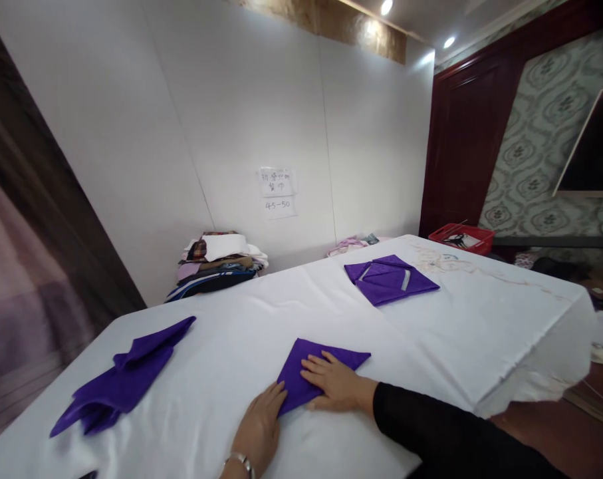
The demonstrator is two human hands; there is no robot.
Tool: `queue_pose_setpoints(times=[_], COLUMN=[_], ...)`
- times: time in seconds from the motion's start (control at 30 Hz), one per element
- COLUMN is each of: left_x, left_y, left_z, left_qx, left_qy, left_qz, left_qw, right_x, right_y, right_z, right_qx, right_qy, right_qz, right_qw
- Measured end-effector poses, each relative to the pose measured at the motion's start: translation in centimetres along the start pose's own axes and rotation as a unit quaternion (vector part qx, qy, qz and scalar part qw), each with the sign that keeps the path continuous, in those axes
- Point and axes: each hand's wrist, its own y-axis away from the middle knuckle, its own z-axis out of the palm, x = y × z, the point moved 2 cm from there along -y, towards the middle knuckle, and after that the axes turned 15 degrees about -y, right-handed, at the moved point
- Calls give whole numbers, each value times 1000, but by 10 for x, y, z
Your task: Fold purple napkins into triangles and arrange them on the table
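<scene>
A purple cloth napkin [292, 374], folded into a pointed shape, lies on the white tablecloth [231, 372] in front of me. My right hand [335, 383] rests flat on it with spread fingers, pressing near its middle. At the napkin's lower left edge lies my left hand [262, 420], fingers stretched out and tips touching the cloth; a metal bracelet is on that wrist. To the left sits a second purple napkin [124, 382], loosely crumpled. Farther back on the right is another purple napkin [388, 279], neatly folded with narrow pale strips showing.
Behind the table's far edge stands a pile of folded clothes [219, 263], with pink cloth [348, 245] farther right. A red basket [463, 237] is at the back right. A paper sign [277, 193] hangs on the white wall. A dark curtain [46, 173] borders the left.
</scene>
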Motion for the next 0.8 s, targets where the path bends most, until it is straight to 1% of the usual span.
queue_pose_setpoints(times=[0.1, 0.17, 0.23, 0.33, 0.43, 0.53, 0.6, 0.67, 0.73, 0.8], left_x=[-1, 7, 23, 52, 79, 95, 97, 92, 82, 72], left_y=[6, 9, 14, 25, 35, 44, 48, 48, 44, 37], left_z=[-10, -22, -36, -53, -67, -80, -90, -99, -102, -97], left_qx=[-3, -22, -47, -93, -127, -168, -184, -189, -189, -176], left_qy=[-33, -47, -58, -75, -76, -59, -30, 34, 136, 248], left_qz=[-22, -25, -20, -16, -4, 14, 23, 37, 49, 39], left_qw=[999, 998, 997, 993, 989, 984, 982, 981, 971, 952], right_x=[-5, -10, -18, -35, -51, -56, -56, -56, -56, -56], right_y=[1, 0, 0, 5, 19, 39, 51, 60, 67, 73], right_z=[-2, 0, 7, 23, 39, 51, 57, 60, 60, 58], right_qx=[1, -2, -2, 2, 6, 35, 47, 46, 40, 42], right_qy=[3, 7, 10, 11, -3, -46, -74, -99, -142, -208], right_qz=[-8, -12, -23, -58, -85, -81, -84, -97, -105, -93], right_qw=[1000, 1000, 1000, 998, 996, 995, 993, 989, 983, 973])
